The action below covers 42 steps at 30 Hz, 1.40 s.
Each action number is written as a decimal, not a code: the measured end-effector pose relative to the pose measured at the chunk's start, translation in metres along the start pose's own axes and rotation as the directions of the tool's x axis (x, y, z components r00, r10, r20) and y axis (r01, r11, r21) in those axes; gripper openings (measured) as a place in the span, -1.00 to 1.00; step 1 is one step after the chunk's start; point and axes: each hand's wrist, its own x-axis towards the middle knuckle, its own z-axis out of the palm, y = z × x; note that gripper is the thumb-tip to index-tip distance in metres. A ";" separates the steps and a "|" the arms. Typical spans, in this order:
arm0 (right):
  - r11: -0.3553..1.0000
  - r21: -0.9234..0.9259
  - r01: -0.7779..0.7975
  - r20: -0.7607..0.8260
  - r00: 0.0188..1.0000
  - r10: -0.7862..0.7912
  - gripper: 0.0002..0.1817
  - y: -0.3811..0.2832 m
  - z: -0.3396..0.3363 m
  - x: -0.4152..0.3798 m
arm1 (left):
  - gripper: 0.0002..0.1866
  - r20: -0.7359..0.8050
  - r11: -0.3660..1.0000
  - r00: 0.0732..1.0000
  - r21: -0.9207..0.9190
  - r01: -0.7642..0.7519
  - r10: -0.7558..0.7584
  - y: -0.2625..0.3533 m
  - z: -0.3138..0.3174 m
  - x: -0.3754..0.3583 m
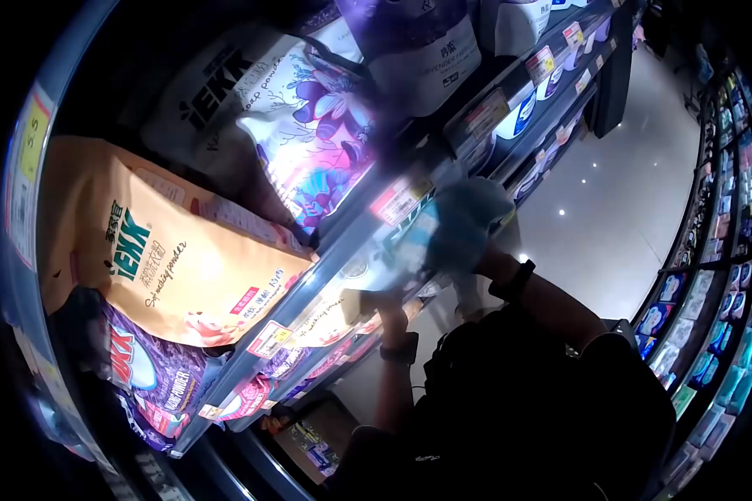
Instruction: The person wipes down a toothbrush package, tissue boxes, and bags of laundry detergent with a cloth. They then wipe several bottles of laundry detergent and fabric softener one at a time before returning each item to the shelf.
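Observation:
A pale bag of washing powder (330,319) with teal lettering is tilted in front of the shelf edge, between my two hands. My left hand (383,302) is at its lower edge, fingers blurred but closed on the bag. My right hand (486,257) is at the upper end, with its fingers hidden behind a blurred blue cloth (468,213) that lies against the bag. Each wrist has a black band. Close by on the shelf stands an orange bag of washing powder (184,259), beside a white soap powder bag (326,125) with purple flowers.
The shelf rail (326,280) with price tags runs diagonally past my hands. Purple washing powder bags (159,363) fill a lower shelf, where an open carton (317,438) also shows. A pale floor aisle (618,192) separates this shelf from a stocked shelf (723,292) on the right.

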 end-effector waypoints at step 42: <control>0.954 0.295 0.056 0.028 0.997 -0.067 -0.66 0.278 -0.311 -0.035 | -0.60 -0.313 0.999 0.949 0.010 -0.040 0.042 0.003 0.402 0.182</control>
